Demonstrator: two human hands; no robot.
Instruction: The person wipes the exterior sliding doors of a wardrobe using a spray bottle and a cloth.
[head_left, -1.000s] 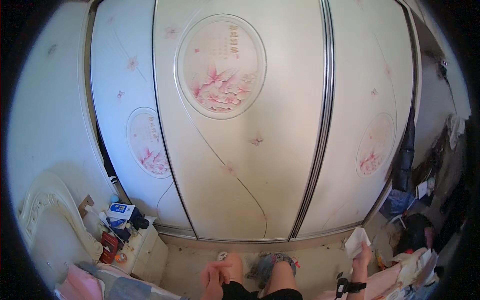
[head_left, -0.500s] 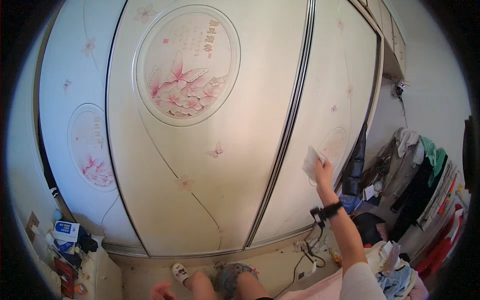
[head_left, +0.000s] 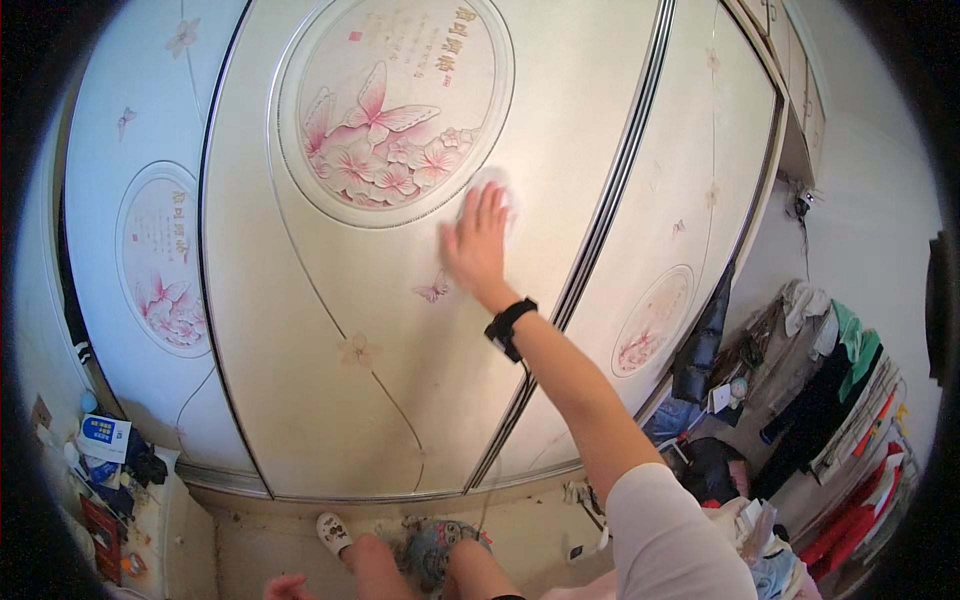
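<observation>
My right hand (head_left: 478, 245) lies against the middle sliding wardrobe door (head_left: 300, 420), fingers stretched upward. Under its fingers is a folded white cloth (head_left: 508, 196), pressed to the door just below and right of an oval panel (head_left: 400, 110) with pink butterflies and flowers. A black band with a small device (head_left: 512, 328) circles my right wrist. Only part of my left hand (head_left: 288, 587) shows at the lower edge, low and away from the door; its fingers are blurred and partly cut off.
A small cabinet (head_left: 190, 540) with clutter stands at the lower left. Clothes (head_left: 800, 370) hang at the right, above piled garments (head_left: 770, 560). My legs and a white shoe (head_left: 334, 533) are close to the door's base. A metal door track (head_left: 625, 150) runs right of my hand.
My right hand has moved left with the white cloth, from in front of the right door onto the middle door. Its fingers have flattened over the cloth. The view has shifted slightly.
</observation>
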